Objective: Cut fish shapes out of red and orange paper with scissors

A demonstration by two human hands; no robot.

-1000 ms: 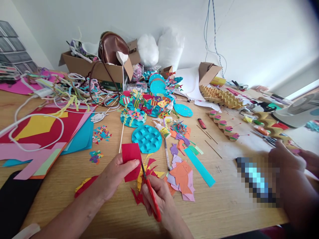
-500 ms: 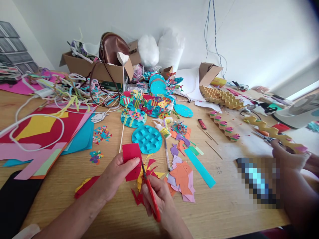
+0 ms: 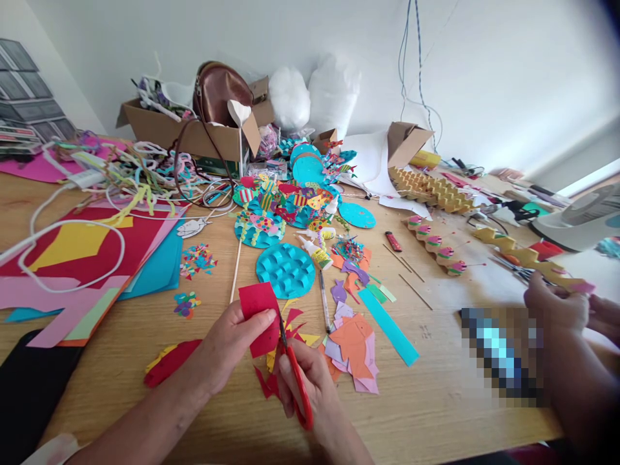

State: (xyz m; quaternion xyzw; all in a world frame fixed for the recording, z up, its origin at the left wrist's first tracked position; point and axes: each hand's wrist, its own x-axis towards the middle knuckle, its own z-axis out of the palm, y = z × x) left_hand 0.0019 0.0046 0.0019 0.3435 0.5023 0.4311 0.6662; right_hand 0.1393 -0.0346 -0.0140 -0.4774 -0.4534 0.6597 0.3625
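Observation:
My left hand (image 3: 231, 341) pinches a small red piece of paper (image 3: 259, 315) between thumb and fingers, holding it above the wooden table (image 3: 436, 400). My right hand (image 3: 310, 381) grips red-handled scissors (image 3: 293, 374), whose blades meet the paper's right edge. Red and yellow offcuts (image 3: 169, 361) lie under and beside both hands. A turquoise paper disc with raised scales (image 3: 285, 270) lies just beyond the paper.
Another person's hands (image 3: 557, 303) at the right hold a yellow egg-carton strip (image 3: 527, 257). Coloured paper sheets (image 3: 82, 258) lie at the left, cardboard boxes (image 3: 194, 132) and a brown bag at the back, glue bottles, skewers and paper scraps in the middle.
The red paper has shifted slightly right and down against the scissor blades. The other person's hands lifted the yellow strip off the table and hold it.

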